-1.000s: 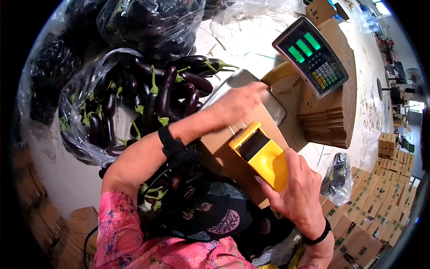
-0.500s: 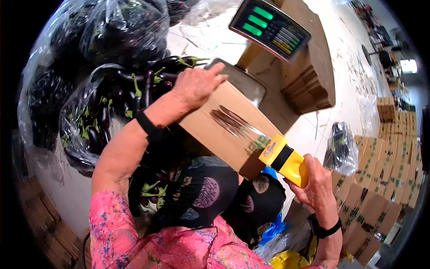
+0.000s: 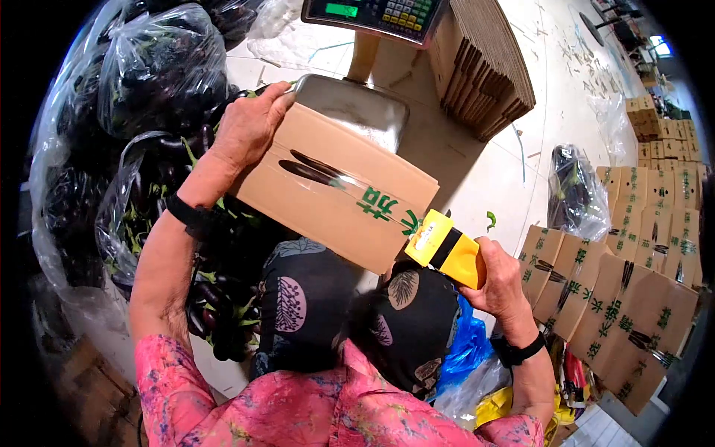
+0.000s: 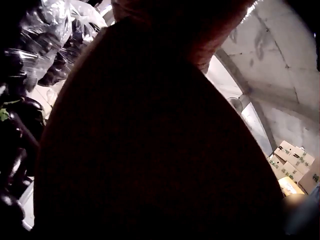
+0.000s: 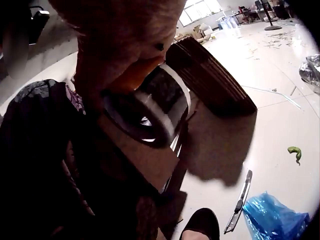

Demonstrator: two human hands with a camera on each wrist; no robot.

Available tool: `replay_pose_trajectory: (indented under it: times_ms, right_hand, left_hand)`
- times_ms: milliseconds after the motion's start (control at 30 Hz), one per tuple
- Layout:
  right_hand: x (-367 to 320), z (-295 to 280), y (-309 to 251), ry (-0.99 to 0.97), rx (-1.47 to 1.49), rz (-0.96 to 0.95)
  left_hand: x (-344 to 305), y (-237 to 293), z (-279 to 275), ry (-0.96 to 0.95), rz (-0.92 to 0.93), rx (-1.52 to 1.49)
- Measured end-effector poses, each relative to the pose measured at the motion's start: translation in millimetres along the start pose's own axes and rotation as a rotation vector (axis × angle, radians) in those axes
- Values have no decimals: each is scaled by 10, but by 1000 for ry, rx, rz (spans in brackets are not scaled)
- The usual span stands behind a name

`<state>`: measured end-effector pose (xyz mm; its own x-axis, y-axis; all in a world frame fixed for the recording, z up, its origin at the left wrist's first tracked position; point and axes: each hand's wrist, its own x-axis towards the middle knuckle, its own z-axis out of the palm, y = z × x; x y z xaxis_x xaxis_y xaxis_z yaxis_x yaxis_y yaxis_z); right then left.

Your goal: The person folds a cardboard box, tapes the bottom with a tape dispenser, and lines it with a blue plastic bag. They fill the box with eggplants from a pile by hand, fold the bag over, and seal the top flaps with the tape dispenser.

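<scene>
In the head view a closed cardboard box (image 3: 335,190) with printed eggplants and green characters lies above the person's knees. The left hand (image 3: 249,123) holds its upper left end, fingers over the edge. The right hand (image 3: 497,279) grips a yellow tape dispenser (image 3: 447,249), whose front touches the box's right end. A tape roll (image 5: 162,102) shows beneath the right hand (image 5: 125,45) in the right wrist view. Most of the left wrist view is dark; part of the left hand (image 4: 175,25) shows at its top.
Bagged eggplants (image 3: 160,71) and loose ones (image 3: 212,305) are at the left. A scale platform (image 3: 354,108) stands behind the box, near stacked flat cardboard (image 3: 484,71). Printed boxes (image 3: 625,313) fill the right. A box cutter (image 5: 239,202) and blue plastic (image 5: 275,217) lie on the floor.
The box has turned and shifted left and towards the body, with the left hand now at its far end. The dispenser has moved from over the box to its right end. The head view has shifted.
</scene>
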<state>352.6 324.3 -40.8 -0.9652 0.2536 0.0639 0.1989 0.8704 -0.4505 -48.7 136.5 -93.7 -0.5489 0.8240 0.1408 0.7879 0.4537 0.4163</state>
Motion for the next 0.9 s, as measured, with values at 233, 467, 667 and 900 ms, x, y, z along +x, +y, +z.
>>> replay_pose_trajectory:
  times_ms: [233, 467, 667, 900]
  right_hand:
    - [-108, 580, 299, 126, 246, -13]
    - [-186, 1435, 627, 313, 322, -24]
    - [-645, 1691, 977, 186, 287, 164]
    - [-386, 1011, 565, -201, -74, 294]
  left_hand:
    - [6, -19, -2, -37, -19, -6]
    - [29, 73, -18, -27, -95, -104]
    - [27, 8, 19, -19, -39, -83]
    - [28, -65, 60, -18, -34, -120]
